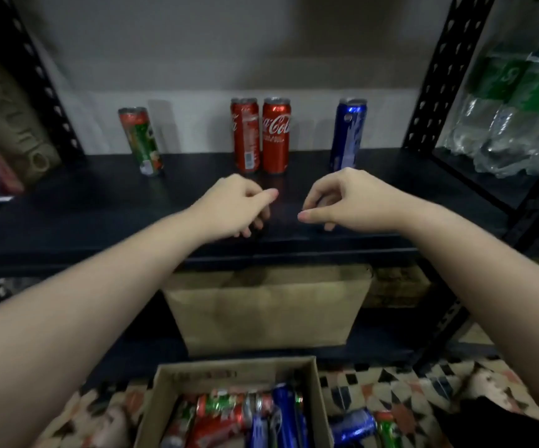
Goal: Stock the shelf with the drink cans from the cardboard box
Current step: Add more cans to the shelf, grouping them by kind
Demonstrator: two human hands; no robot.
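Cans stand in two places: four upright on the shelf (100,202) and a loose heap in the box (315,399) at the bottom of the view.

On the shelf, near the back wall:
- Green can (140,140), leftmost, well apart from the others.
- Two red cans (245,134) (276,137), side by side at centre, touching or nearly so.
- Blue can (348,134), right of the red pair, with a gap between.

Left hand (229,205) and right hand (349,198) hover above the front half of the shelf, in front of the red cans and near each other. Neither hand holds anything. Left hand: fingers loosely curled downward, thumb pointing toward the right hand. Right hand: fingers loosely curled, thumb extended toward the left hand. The fingertips of the two hands are apart.

The box sits on a patterned floor (391,389) below the shelf, top open. Inside lie red, green and blue cans on their sides, mixed together. Two more cans, one blue (352,426) and one green (387,431), lie on the floor just beside the right wall of the box.

A brown paper bag (268,315) stands on the lower shelf level, behind the box. Black perforated uprights (436,76) frame the shelf. To the right, wrapped clear bottles (514,108) with green labels occupy the adjacent bay. A tan bag (9,124) leans at the far left.
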